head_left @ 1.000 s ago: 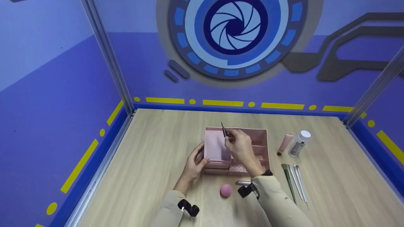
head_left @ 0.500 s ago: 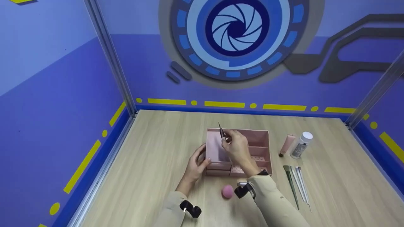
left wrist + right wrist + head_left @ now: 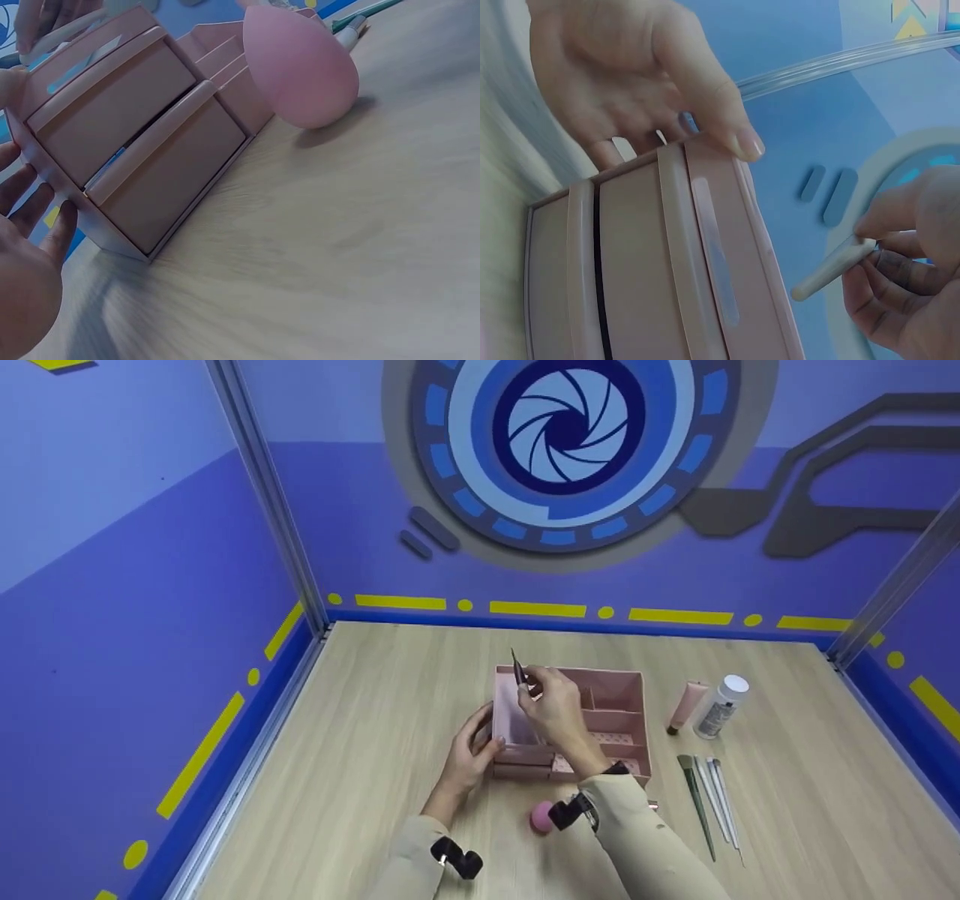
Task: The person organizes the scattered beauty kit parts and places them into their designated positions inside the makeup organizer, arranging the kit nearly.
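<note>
A pink makeup organizer (image 3: 630, 727) with open compartments at the right and two drawers (image 3: 172, 165) at the left front stands mid-table. My left hand (image 3: 469, 757) holds its left front corner, thumb (image 3: 739, 142) over the top edge and fingers against the side wall. Over the organizer's flat left top, my right hand (image 3: 555, 705) pinches a slim tapered stick (image 3: 517, 666); it looks dark in the head view and pale with a rounded end in the right wrist view. I cannot tell its exact kind. A pink makeup sponge (image 3: 300, 71) lies before the organizer, partly behind my right wrist in the head view.
Right of the organizer are a pink squeeze tube (image 3: 686, 707) and a white-capped bottle (image 3: 721, 709). Several makeup brushes (image 3: 697, 806) lie nearer the front right. A silver item's end (image 3: 652, 805) shows beside my right sleeve. Blue walls border the table.
My right hand has shifted left across the organizer with the stick, uncovering more of the right compartments. My left hand keeps its place on the corner. My right forearm now overlaps the sponge.
</note>
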{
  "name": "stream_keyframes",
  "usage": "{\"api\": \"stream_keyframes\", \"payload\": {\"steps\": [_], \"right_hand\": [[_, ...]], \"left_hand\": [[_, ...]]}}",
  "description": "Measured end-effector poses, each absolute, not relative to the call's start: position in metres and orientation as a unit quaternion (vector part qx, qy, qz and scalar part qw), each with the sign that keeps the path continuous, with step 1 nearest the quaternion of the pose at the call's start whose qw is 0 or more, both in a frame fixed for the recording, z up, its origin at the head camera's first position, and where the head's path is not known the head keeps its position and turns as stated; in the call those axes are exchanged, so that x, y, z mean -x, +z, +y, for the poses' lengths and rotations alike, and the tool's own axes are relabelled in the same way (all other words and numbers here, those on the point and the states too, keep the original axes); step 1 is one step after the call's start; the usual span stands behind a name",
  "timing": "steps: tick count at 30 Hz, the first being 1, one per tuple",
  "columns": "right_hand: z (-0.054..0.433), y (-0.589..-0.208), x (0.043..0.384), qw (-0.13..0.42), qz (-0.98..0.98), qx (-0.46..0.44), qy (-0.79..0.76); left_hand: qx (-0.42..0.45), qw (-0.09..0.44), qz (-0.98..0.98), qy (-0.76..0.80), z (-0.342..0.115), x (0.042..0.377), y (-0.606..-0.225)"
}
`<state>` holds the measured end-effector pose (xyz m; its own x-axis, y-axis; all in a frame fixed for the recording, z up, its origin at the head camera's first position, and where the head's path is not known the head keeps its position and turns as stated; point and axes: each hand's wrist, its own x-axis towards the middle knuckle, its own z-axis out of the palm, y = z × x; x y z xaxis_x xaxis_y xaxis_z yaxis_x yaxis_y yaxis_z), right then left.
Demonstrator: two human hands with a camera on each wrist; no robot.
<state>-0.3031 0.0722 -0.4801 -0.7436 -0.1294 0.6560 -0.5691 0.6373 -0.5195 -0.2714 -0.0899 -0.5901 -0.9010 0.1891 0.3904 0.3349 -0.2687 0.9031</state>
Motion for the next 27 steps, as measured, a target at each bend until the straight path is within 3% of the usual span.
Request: {"api": "stream_keyframes", "payload": {"steps": [11, 27], "right_hand": [[0.06, -0.485, 0.304, 0.317, -0.83, -0.203, 0.411], [0.05, -0.487, 0.303, 0.299, -0.825, -0.195, 0.438]], "left_hand": [[0.224, 0.064, -0.616, -0.753, -0.089, 0.272, -0.593], [0.227, 0.059, -0.621, -0.748, -0.092, 0.271, -0.591]]}}
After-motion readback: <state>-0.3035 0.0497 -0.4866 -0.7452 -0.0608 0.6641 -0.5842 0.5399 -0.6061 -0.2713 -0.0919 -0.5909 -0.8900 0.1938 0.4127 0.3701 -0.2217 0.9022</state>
